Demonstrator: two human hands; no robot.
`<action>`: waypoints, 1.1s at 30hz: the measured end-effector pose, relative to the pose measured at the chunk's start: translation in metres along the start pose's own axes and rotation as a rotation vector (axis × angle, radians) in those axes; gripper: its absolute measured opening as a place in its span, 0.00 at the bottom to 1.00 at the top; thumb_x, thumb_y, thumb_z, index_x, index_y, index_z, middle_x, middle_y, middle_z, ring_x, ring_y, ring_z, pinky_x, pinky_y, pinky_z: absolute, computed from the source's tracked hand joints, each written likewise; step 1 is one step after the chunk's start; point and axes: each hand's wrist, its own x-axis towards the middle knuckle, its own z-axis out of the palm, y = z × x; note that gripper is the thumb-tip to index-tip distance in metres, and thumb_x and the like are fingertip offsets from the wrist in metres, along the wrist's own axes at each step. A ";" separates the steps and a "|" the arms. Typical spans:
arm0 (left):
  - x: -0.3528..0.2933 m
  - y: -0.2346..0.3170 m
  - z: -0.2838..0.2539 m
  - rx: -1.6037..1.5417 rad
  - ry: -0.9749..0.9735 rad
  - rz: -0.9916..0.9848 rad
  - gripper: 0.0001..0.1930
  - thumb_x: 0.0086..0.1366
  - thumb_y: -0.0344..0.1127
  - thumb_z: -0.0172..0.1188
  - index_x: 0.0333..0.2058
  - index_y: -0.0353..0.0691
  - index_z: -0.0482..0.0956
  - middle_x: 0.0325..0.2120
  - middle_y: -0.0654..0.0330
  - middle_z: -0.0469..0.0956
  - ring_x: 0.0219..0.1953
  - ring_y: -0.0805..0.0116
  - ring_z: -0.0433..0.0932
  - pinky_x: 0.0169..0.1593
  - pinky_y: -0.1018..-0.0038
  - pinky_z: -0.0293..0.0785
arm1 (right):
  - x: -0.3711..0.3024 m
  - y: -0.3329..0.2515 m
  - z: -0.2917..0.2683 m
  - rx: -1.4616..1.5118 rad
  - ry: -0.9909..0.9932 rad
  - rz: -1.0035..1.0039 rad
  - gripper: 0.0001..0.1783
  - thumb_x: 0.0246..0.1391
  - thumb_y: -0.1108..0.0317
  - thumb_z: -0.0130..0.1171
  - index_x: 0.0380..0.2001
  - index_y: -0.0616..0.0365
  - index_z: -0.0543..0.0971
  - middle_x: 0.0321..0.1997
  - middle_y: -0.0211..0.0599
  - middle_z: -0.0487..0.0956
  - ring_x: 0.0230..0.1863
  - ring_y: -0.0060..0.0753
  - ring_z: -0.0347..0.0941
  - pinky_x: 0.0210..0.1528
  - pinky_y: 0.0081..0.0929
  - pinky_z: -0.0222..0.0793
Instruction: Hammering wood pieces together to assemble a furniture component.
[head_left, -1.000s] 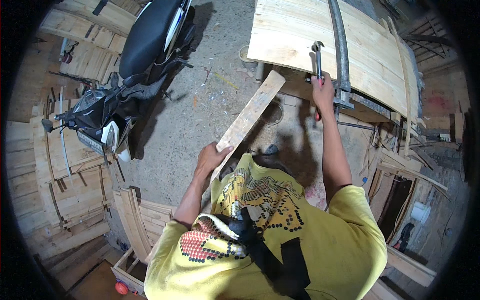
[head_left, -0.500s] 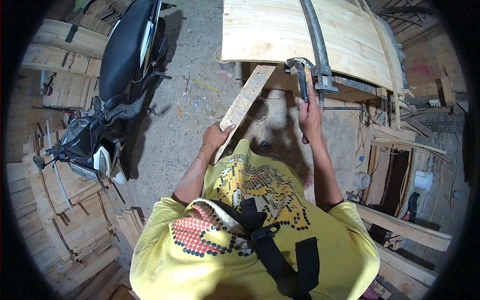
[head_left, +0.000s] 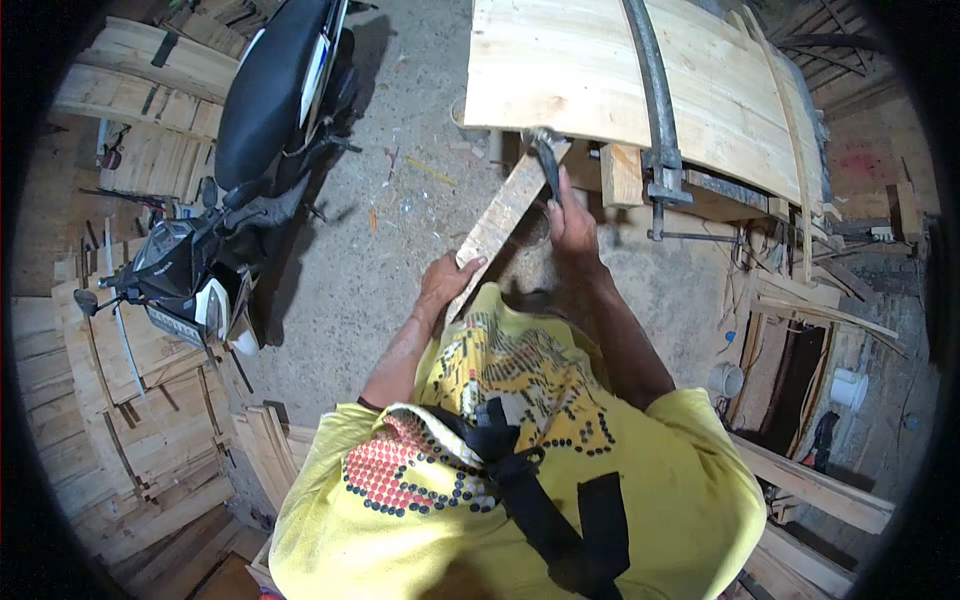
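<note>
My left hand (head_left: pixel 446 279) is closed around the near part of a narrow wooden board (head_left: pixel 505 213), which slants away to the right. The board's far end lies at the edge of a broad wooden panel (head_left: pixel 560 70). In my right hand (head_left: pixel 573 225) is a hammer (head_left: pixel 547 160) with a dark handle. Its metal head is over the board's far end, close to the panel's edge; whether they touch I cannot tell. A long metal bar clamp (head_left: pixel 655 95) crosses the panel, its jaw and screw hanging at the near edge.
On the left a motorcycle (head_left: pixel 270 110) with a black seat is parked on the concrete floor (head_left: pixel 390 240). Wooden planks (head_left: pixel 130 430) lean beyond it. A wood block (head_left: pixel 622 175) sticks out under the panel. White buckets (head_left: pixel 848 388) and long timbers (head_left: pixel 820 485) lie at right.
My right hand has swung the hammer leftward, from beside the clamp to the board's far end. The left hand keeps its hold on the board. The whole view has shifted slightly.
</note>
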 end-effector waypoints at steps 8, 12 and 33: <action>0.001 -0.004 -0.001 0.023 -0.011 -0.050 0.43 0.59 0.72 0.56 0.50 0.29 0.77 0.47 0.37 0.80 0.52 0.42 0.78 0.56 0.55 0.72 | -0.023 0.001 -0.017 -0.051 0.290 -0.334 0.31 0.65 0.70 0.52 0.68 0.66 0.60 0.54 0.66 0.76 0.49 0.66 0.77 0.46 0.45 0.76; 0.002 0.001 -0.007 0.008 -0.031 -0.049 0.43 0.59 0.72 0.57 0.50 0.30 0.77 0.46 0.37 0.80 0.52 0.42 0.78 0.56 0.55 0.72 | -0.075 0.031 -0.012 -0.042 -0.108 0.111 0.33 0.66 0.68 0.52 0.71 0.56 0.57 0.44 0.62 0.79 0.41 0.62 0.78 0.40 0.47 0.74; 0.013 -0.032 -0.003 -0.121 -0.050 -0.027 0.44 0.54 0.69 0.65 0.51 0.29 0.77 0.48 0.38 0.80 0.52 0.45 0.79 0.56 0.58 0.73 | -0.062 -0.009 -0.016 0.062 -0.102 0.190 0.31 0.66 0.67 0.52 0.71 0.45 0.59 0.50 0.60 0.79 0.49 0.60 0.78 0.49 0.45 0.73</action>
